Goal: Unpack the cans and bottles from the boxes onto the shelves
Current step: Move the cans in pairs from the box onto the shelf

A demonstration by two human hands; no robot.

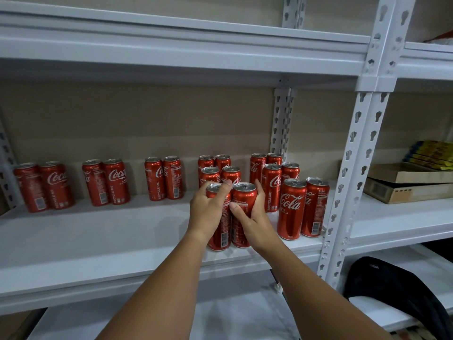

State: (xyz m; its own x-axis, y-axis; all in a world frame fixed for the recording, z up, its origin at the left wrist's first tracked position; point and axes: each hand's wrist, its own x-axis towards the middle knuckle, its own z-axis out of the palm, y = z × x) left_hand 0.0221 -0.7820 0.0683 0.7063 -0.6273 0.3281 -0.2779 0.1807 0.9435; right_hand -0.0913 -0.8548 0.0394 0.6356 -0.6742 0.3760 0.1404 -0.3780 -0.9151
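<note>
White slotted metal shelving [362, 133], beige wall [137, 114] behind, black bag [392, 285] lower right.

Two tall red aluminium cola cans [230, 217] stand upright, touching, near the white metal shelf [98, 241] front edge. More pairs stand upright behind and alongside

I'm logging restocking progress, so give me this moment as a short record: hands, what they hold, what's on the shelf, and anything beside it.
left hand: grips the left can of a front pair
right hand: grips the right can of that pair
pair position: upright on the shelf, near its front edge, side by side
other cans: red cola cans in pairs along the back, deeper rows behind the held pair and to its right
next bay: flat cardboard boxes on the shelf, a black bag below
boxes being unpacked: not in view
</note>
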